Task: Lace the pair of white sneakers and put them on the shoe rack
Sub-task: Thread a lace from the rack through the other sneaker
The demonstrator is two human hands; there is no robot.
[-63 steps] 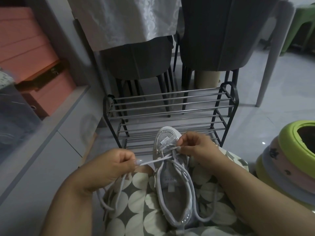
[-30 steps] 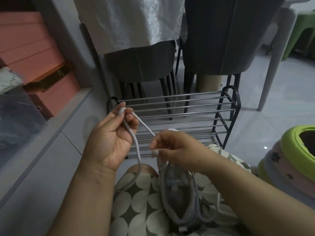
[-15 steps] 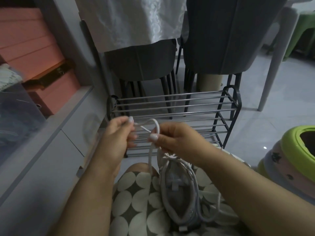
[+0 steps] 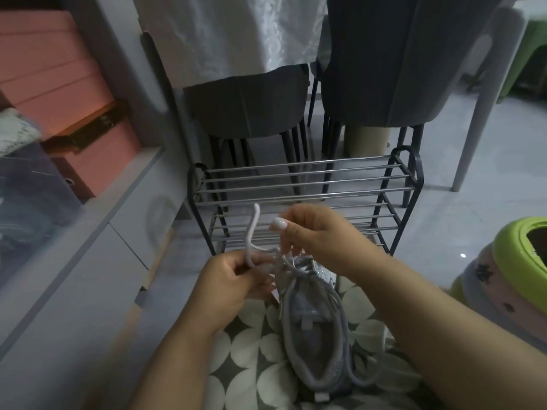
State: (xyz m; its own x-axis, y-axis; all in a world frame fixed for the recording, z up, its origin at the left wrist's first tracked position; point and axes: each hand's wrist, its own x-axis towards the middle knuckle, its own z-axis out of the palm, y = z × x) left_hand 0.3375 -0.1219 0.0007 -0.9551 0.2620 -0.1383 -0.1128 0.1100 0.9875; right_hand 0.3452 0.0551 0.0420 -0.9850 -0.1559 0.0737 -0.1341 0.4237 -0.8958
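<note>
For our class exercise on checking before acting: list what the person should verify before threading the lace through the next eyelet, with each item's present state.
1. Lace end held by left hand: ok.
2. Right hand pinching the lace near the sneaker's front: ok.
3. Sneaker resting steady on the lap, toe pointing away: ok.
4. Next eyelet visible: cannot tell, hands cover it.
5. Lacing finished: not ok, loose lace trails beside the heel.
6. Shoe rack shelves free for the pair: ok.

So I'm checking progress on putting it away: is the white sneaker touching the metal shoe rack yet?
Apart. The head view shows the white sneaker lying on the patterned lap, short of the empty metal shoe rack.
</note>
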